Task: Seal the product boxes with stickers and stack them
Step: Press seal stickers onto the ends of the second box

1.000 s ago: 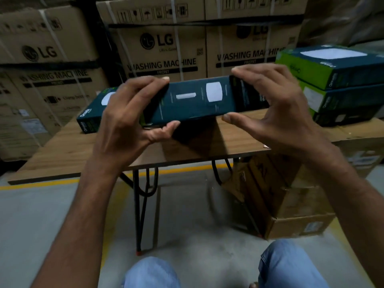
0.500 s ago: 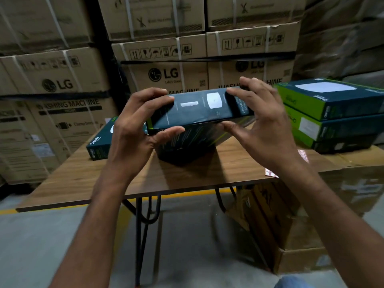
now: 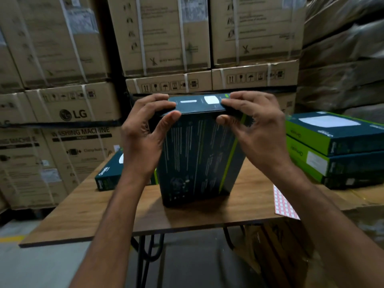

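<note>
We are holding the box [image 3: 199, 161] upright on its narrow end in the middle of the table [image 3: 93, 215], with its bottom resting on the wood. Our left hand [image 3: 145, 129] is gripping its top left corner and our right hand [image 3: 255, 125] its top right corner. On each hand the fingers are curling over the top face and the thumb is pressing on the near face, so both hands are clamped on it. We are not seeing any sticker in the fingers. Whether the top flap is already sealed we cannot tell, because the hands are covering its ends.

To the right of the box, at the near edge of the table, the sticker sheet [image 3: 284, 204] is lying flat, apart from both hands. Farther right the stack of boxes [image 3: 332, 146] is standing, three high as far as we can count; we are judging these to be finished. At the far left a flat box [image 3: 108, 173] is lying alone, partly behind our left forearm, probably waiting for its turn. Big brown cartons [image 3: 72, 113] are filling the background.

So we are judging the task to be about in the middle.
</note>
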`<control>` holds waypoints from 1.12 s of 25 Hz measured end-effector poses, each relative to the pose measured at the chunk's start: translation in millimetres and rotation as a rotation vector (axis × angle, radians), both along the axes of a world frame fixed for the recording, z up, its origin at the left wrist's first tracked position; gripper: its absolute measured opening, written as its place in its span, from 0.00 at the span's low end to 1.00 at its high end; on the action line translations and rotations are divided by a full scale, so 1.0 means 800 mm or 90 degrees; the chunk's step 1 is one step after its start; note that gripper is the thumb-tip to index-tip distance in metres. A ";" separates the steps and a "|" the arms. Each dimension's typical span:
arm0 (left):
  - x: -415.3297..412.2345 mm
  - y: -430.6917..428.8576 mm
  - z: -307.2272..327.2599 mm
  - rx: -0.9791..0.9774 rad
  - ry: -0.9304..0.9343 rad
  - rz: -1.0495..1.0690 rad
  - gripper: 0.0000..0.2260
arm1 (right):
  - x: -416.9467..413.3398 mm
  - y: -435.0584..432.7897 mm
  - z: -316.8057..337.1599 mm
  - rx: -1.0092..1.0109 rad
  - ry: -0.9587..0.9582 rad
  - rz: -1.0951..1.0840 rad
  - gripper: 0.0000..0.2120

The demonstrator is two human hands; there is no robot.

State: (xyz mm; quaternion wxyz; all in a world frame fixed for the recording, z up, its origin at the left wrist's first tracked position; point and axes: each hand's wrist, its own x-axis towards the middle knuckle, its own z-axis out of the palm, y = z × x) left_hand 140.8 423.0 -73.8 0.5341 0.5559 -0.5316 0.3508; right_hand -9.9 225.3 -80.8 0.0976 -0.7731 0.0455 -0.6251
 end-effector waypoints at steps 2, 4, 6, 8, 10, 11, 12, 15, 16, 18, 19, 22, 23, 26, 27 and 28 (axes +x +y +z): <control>0.010 -0.003 -0.002 -0.003 0.023 0.012 0.11 | 0.010 -0.005 0.001 -0.011 0.026 -0.002 0.18; 0.021 -0.002 -0.003 0.008 0.002 0.061 0.12 | 0.020 -0.007 0.001 -0.014 0.044 -0.008 0.18; 0.031 0.000 0.001 0.033 -0.064 0.129 0.14 | 0.028 -0.009 0.003 -0.011 0.048 -0.013 0.18; 0.036 -0.001 0.005 0.039 -0.095 0.143 0.15 | 0.033 -0.011 0.005 -0.008 0.042 -0.010 0.17; 0.038 -0.004 0.006 0.017 -0.099 0.133 0.13 | 0.037 -0.012 0.004 -0.004 0.030 -0.008 0.16; 0.039 -0.005 0.005 0.007 -0.099 0.135 0.13 | 0.039 -0.012 0.003 -0.001 0.020 -0.008 0.16; 0.039 -0.006 0.004 0.001 -0.096 0.140 0.12 | 0.040 -0.010 0.002 0.002 0.012 -0.009 0.15; 0.037 -0.005 0.002 0.005 -0.083 0.134 0.13 | 0.037 -0.006 0.001 -0.004 0.021 -0.013 0.16; 0.036 -0.001 0.001 0.013 -0.094 0.131 0.13 | 0.034 -0.004 0.001 -0.012 0.024 -0.015 0.16; 0.034 0.006 -0.004 0.017 -0.131 0.123 0.13 | 0.023 0.000 -0.003 -0.023 0.013 -0.019 0.15; 0.032 0.009 -0.010 0.011 -0.144 0.117 0.13 | 0.017 0.002 -0.006 -0.021 0.014 -0.025 0.15; 0.023 0.012 -0.048 -0.003 -0.167 0.114 0.10 | -0.004 0.007 -0.017 -0.019 0.138 -0.081 0.26; 0.019 0.012 -0.066 0.003 -0.175 0.119 0.08 | -0.011 0.007 -0.021 -0.026 0.207 -0.104 0.33; 0.013 0.012 -0.119 0.036 -0.186 0.130 0.04 | -0.020 0.000 -0.041 -0.090 0.347 -0.156 0.48; 0.011 0.012 -0.130 0.037 -0.173 0.133 0.04 | -0.020 -0.002 -0.049 -0.118 0.365 -0.165 0.46; 0.008 0.013 -0.137 0.029 -0.153 0.135 0.05 | -0.020 -0.003 -0.056 -0.138 0.372 -0.173 0.43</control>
